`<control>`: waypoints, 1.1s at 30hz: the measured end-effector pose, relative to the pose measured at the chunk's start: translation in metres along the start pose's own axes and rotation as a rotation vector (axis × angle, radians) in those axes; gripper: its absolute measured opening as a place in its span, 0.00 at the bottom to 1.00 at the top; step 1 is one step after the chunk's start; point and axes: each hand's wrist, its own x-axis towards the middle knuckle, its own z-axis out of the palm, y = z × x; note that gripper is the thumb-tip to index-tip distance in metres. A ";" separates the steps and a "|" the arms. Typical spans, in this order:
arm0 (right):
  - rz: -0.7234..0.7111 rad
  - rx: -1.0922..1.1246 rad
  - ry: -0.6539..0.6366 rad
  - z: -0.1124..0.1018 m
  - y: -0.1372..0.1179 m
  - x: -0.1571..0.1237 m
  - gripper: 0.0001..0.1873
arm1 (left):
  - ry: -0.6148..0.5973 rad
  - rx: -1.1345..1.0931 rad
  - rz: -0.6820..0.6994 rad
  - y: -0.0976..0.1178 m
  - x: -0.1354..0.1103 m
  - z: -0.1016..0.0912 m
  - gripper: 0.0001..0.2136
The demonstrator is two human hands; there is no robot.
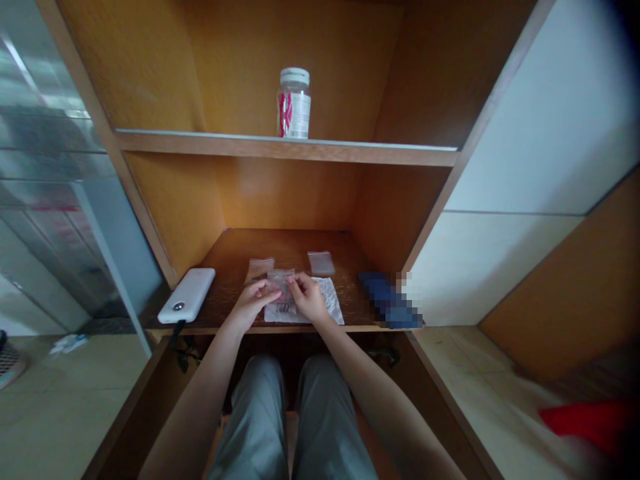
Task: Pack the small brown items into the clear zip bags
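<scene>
My left hand (254, 301) and my right hand (306, 297) meet over a small clear plastic bag (283, 288), with the fingers of both pinching its sides. Small dark contents show in the lower part of the bag, too small to identify. Beneath my hands lies a crumpled white paper sheet (327, 308) on the dark wooden desk (235, 257). Two more clear plastic bags rest beyond my fingers: one (259, 269) nearer my left hand and a flat one (321, 263) further right.
A white power bank (187, 295) with a dark cable lies left of my hands. A blurred blue object (389, 301) sits at the desk's right edge. Above stands a capped jar (294, 103) on a wooden shelf (285, 148). Wooden side panels enclose the desk.
</scene>
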 end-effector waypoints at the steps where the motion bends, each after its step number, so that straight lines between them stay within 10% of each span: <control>1: -0.003 0.013 -0.004 0.000 0.000 0.000 0.13 | 0.005 -0.030 0.004 0.000 0.000 0.001 0.11; 33: -0.050 0.133 -0.087 0.001 -0.001 0.002 0.11 | 0.055 -0.281 0.011 -0.007 0.006 0.000 0.12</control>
